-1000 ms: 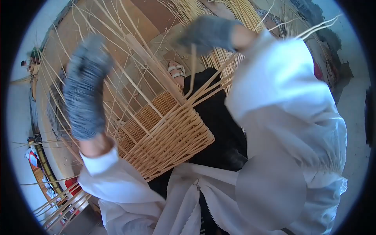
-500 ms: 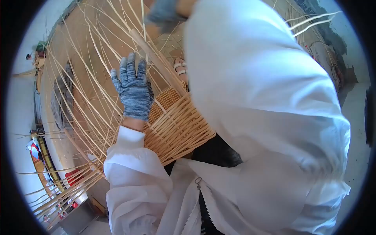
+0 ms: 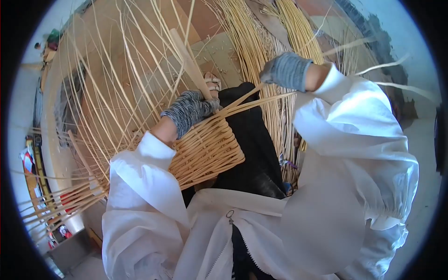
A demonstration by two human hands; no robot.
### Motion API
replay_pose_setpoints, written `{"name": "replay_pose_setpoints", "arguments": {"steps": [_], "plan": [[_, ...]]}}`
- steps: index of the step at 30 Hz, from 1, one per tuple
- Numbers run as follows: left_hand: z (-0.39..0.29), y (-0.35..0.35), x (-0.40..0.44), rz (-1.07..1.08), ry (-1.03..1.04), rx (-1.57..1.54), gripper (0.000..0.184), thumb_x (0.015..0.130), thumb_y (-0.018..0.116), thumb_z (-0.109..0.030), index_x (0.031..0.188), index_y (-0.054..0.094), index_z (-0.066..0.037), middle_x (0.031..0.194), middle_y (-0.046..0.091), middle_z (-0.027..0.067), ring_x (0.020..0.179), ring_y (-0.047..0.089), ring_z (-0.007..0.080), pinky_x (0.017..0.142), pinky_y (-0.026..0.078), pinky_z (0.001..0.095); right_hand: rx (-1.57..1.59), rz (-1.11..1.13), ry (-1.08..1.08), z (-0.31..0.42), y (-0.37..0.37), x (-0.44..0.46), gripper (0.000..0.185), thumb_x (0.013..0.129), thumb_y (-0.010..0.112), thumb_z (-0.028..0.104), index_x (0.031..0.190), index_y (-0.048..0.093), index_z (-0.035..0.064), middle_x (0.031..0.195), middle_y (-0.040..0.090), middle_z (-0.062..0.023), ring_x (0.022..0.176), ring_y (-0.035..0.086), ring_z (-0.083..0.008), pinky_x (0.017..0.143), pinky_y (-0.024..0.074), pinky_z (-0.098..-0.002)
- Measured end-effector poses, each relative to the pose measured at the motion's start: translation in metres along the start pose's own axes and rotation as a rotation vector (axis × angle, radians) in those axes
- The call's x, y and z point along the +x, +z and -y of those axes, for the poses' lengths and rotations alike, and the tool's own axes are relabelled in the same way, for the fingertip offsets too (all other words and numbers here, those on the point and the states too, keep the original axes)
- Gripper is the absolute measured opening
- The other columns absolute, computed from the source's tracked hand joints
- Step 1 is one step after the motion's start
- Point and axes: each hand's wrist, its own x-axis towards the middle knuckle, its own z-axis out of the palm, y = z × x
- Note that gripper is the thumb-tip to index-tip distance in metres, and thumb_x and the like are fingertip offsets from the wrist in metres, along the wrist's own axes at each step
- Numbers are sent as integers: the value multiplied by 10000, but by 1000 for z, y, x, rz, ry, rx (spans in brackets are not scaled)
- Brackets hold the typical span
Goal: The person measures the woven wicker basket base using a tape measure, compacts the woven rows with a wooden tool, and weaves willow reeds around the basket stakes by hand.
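Note:
A partly woven wicker basket [image 3: 210, 151] rests against my lap, with long upright rods [image 3: 109, 88] fanning out from its far side. My left hand [image 3: 189, 111], in a grey knitted glove, is closed at the basket's upper corner, around the foot of a flat wooden stake [image 3: 189, 63]. Out to the right, my gloved right hand [image 3: 287, 72] pinches a willow rod [image 3: 245, 97] that runs back to that corner. Another rod stretches just below the hand. The right fingertips are partly hidden.
Bundles of long peeled rods [image 3: 242, 35] lie on the floor beyond my right hand. A sandalled foot [image 3: 213, 83] is beside the stake. More rods [image 3: 70, 200] stick out at the lower left, near a grey metal box [image 3: 70, 249].
My left hand has come down from the upright rods and closed at the basket corner. My right hand has swung from the far side out to the right, drawing a rod with it.

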Motion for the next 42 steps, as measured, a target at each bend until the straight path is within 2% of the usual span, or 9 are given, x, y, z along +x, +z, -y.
{"name": "replay_pose_setpoints", "arguments": {"steps": [5,8,13,16,20,24,30,38,42], "plan": [[2,14,1,-177,5,115,376,786,665,-206,1041,556,49,820,633,128,767,614,188,711,498,271,392,389,270,23,-60,-1,150,814,595,170,918,616,64,849,631,-92,810,620,-211,682,508,-292],[3,9,11,-213,-27,404,388,775,665,-202,1051,556,48,882,625,143,811,609,215,759,486,291,-379,55,-95,93,-179,-13,144,818,570,116,906,600,5,840,617,-118,789,617,-179,670,514,-274],[-7,29,-8,-337,-118,1052,409,756,666,-195,1067,555,46,985,612,169,884,601,259,840,466,324,253,-628,-411,58,-174,14,156,824,529,59,942,606,-8,920,622,-105,798,602,-147,675,509,-251],[-8,96,-32,-859,855,567,360,825,586,-292,1035,515,-7,891,584,188,835,578,315,798,454,380,408,-662,-415,20,-160,-8,168,826,513,36,956,608,-14,951,624,-100,801,596,-135,676,508,-242],[-72,121,-59,-444,667,122,289,839,554,-265,989,536,-20,912,549,189,845,561,310,788,444,423,323,-1788,944,0,-150,-42,243,900,495,187,1048,536,-2,897,580,-84,777,592,-163,682,502,-286],[-25,102,9,-784,526,586,209,773,570,-108,976,542,-63,933,556,174,919,554,302,842,439,393,917,-1126,434,29,-74,-37,190,807,642,185,930,648,39,842,636,-58,767,587,-143,725,473,-252],[-8,62,56,-188,350,892,202,773,598,-195,901,612,-39,821,638,164,746,612,348,670,496,428,499,-80,255,55,-28,-60,270,774,674,233,979,633,64,795,633,-148,714,632,-245,667,505,-297],[-30,69,71,-56,148,1033,245,689,686,-234,853,682,-51,708,647,131,629,622,273,606,513,378,667,-330,368,98,-6,-91,298,783,671,205,1021,606,38,825,649,-125,743,652,-216,677,509,-307],[-30,98,22,-399,364,995,139,785,559,-146,851,627,-45,725,623,130,675,636,284,586,508,378,2015,-308,239,59,49,-92,275,818,625,154,999,578,-48,961,624,-147,795,618,-229,693,505,-304]]}}
